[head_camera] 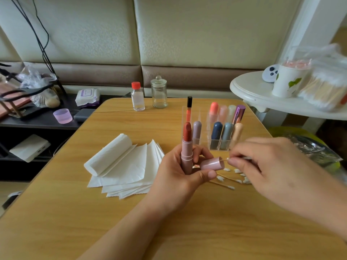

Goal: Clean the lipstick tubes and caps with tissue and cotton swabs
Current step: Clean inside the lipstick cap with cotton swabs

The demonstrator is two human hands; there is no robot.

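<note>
Head view: one camera, looking down at your hands over the wooden table (56, 212).
Landmark: the clear acrylic lipstick organizer (216, 141), standing toward the table's far right.
Left hand (180, 175): clenched around two things at once, just in front of the organizer. Your fingers wrap the pink lipstick tube (186, 156), and your thumb pins the pink cap (212, 164) beside it.
Tube axis: upright, red bullet (187, 132) exposed and pointing up, its tip overlapping the organizer's front-left corner in this view.
Cap axis: roughly level, open mouth facing right, toward your other hand.
Right hand (262, 162): pinching a cotton swab (224, 160) between thumb and fingertips, in front of the organizer and to its right.
Key relation: swab and cap share nearly one line. The swab's tip is at the cap's mouth; I can't tell how deep it sits.
Judgement: you're on the cap's inside. The swab has to travel leftward along that level axis, so keep the cap steady.
Supplies: loose cotton swabs (236, 177) lie on the table below the cap; the fanned tissue sheets (127, 166) sit well left of the organizer.
</note>
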